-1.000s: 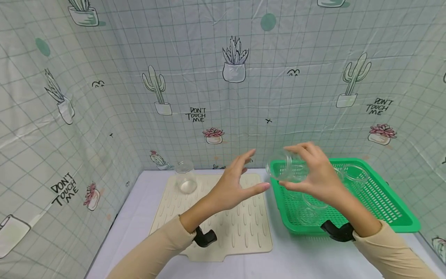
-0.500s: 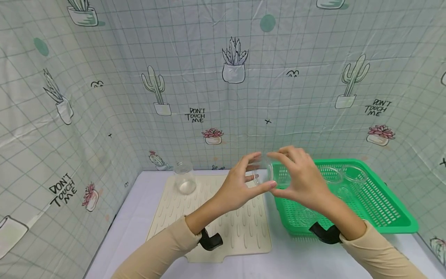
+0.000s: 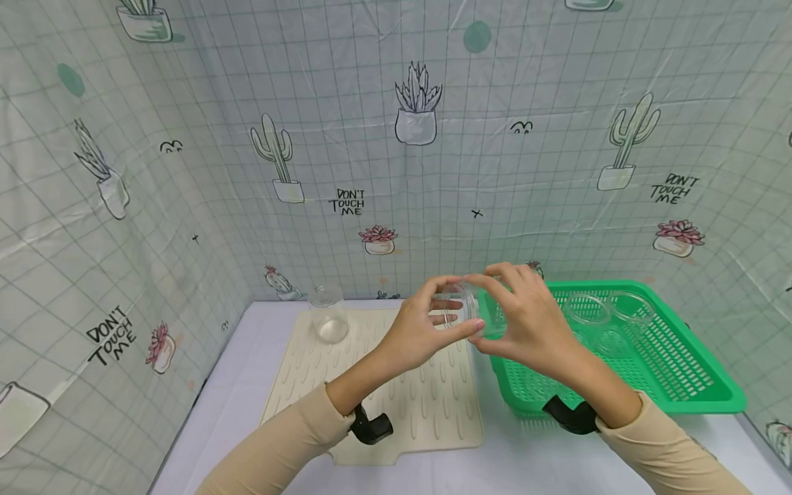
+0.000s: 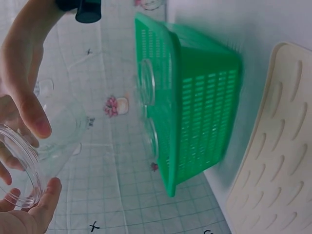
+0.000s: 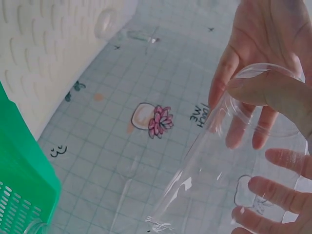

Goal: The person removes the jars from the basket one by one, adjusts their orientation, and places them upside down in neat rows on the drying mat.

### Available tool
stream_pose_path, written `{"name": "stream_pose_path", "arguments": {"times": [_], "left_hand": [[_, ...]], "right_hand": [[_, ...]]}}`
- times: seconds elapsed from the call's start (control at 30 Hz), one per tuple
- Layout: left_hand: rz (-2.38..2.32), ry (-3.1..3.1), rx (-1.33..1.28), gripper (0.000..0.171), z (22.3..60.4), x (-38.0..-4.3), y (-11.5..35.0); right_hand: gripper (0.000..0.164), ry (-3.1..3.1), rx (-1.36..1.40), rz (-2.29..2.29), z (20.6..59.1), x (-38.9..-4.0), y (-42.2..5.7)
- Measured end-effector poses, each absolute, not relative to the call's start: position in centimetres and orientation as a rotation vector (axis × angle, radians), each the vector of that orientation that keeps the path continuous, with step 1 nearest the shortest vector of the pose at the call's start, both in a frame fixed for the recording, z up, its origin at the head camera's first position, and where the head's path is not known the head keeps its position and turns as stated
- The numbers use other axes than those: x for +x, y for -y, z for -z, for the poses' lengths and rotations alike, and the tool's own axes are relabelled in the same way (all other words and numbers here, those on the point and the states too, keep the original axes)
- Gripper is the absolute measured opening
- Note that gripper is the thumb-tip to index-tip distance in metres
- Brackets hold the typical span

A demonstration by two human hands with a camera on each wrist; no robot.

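Note:
A clear, wide-mouthed jar (image 5: 209, 165) lies sideways in the air between both hands, its ringed mouth pointing left. My left hand (image 3: 416, 323) grips it around the mouth end, thumb below and fingers over the far side. My right hand (image 3: 529, 320) holds the body, fingertips close to the left hand's. In the left wrist view the jar's rim (image 4: 31, 165) sits within the left fingers. A second clear jar (image 3: 328, 316) stands upright on the cream ridged mat (image 3: 371, 405), at its back left corner.
At the right a green perforated basket (image 3: 724, 395) holds several clear jars, two round rims (image 3: 631, 307) showing near its back. White cloth (image 3: 445, 471) covers the table. Grid-patterned curtain (image 3: 322, 82) surrounds the back and sides.
My right hand has carried the jar leftward from above the basket's left edge. My left hand, apart from it at first, has closed around its mouth end.

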State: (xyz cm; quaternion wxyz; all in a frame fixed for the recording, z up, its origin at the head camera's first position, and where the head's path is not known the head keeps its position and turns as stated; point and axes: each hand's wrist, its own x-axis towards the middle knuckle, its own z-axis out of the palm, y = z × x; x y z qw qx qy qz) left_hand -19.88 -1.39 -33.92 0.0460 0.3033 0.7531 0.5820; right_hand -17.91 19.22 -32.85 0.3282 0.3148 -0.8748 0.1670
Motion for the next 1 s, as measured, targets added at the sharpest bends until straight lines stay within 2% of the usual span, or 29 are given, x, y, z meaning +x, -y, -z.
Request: {"name": "stream_pose_path", "arguments": {"times": [0.13, 0.3, 0.5, 0.63, 0.83, 1.0], "left_hand": [[-1.792, -2.298, 0.926, 0.063, 34.0, -20.0, 1.4], [-1.801, -2.303, 0.935, 0.064, 34.2, -20.1, 1.6], [-1.809, -2.319, 0.940, 0.063, 34.2, -20.2, 2.1], [-1.839, -2.300, 0.937, 0.063, 33.9, -20.4, 2.4], [-1.884, -2.252, 0.944, 0.063, 33.5, -20.5, 2.8], [-1.890, -2.242, 0.971, 0.063, 33.4, -20.6, 2.8]], "right_hand": [[0.080, 2.292, 0.823, -0.440, 32.8, -17.9, -19.2], [0.098, 2.309, 0.800, -0.510, 32.6, -17.7, -19.6], [0.106, 2.298, 0.728, -0.862, 32.1, -17.5, -20.8], [0.101, 2.235, 0.602, -1.218, 32.6, -17.4, -21.8], [0.074, 1.865, 0.491, -1.931, 34.5, -17.3, -22.0], [0.065, 1.483, 0.472, -2.311, 36.0, -17.4, -20.6]]}}
